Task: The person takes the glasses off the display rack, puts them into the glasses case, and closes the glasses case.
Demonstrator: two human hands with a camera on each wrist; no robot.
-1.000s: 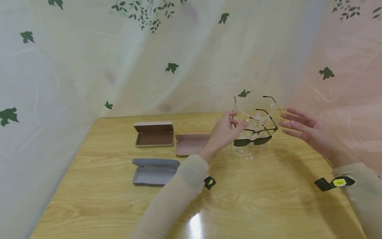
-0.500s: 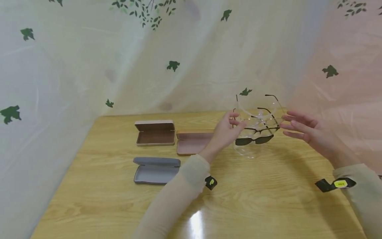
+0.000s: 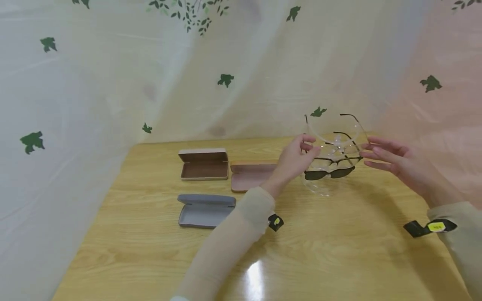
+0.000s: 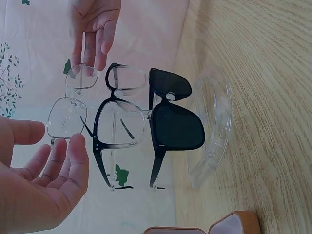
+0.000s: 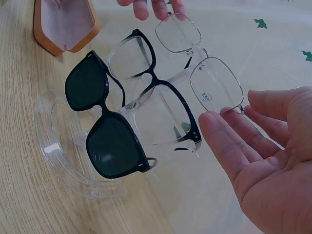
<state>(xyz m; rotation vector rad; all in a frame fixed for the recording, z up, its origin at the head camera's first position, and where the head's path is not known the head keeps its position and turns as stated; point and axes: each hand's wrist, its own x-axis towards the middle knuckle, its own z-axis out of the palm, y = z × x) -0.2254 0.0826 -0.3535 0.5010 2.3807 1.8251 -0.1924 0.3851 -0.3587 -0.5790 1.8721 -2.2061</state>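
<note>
A: Where were the metal-rimmed glasses (image 5: 214,83) seen?

B: At the uppermost tier of a clear stand (image 5: 51,148), temples unfolded. The stand was set on the table (image 3: 320,251), toward its far right corner. Black-framed glasses (image 5: 155,84) were carried below, sunglasses (image 5: 117,141) lower again.

A: The fingers?

B: The frame's left end was met by fingertips of the left hand (image 4: 44,180), thumb held apart from them. The right end was met by those of the right hand (image 3: 408,165), thumb likewise apart. Whether any weight was borne by the hands could not be told.

A: Elsewhere?

B: Three opened cases were noted toward the far left corner: brown-lined (image 3: 205,165), orange (image 3: 252,177) just beside, grey (image 3: 205,215) nearer the front edge, partly covered by a sleeve (image 3: 233,242).
</note>
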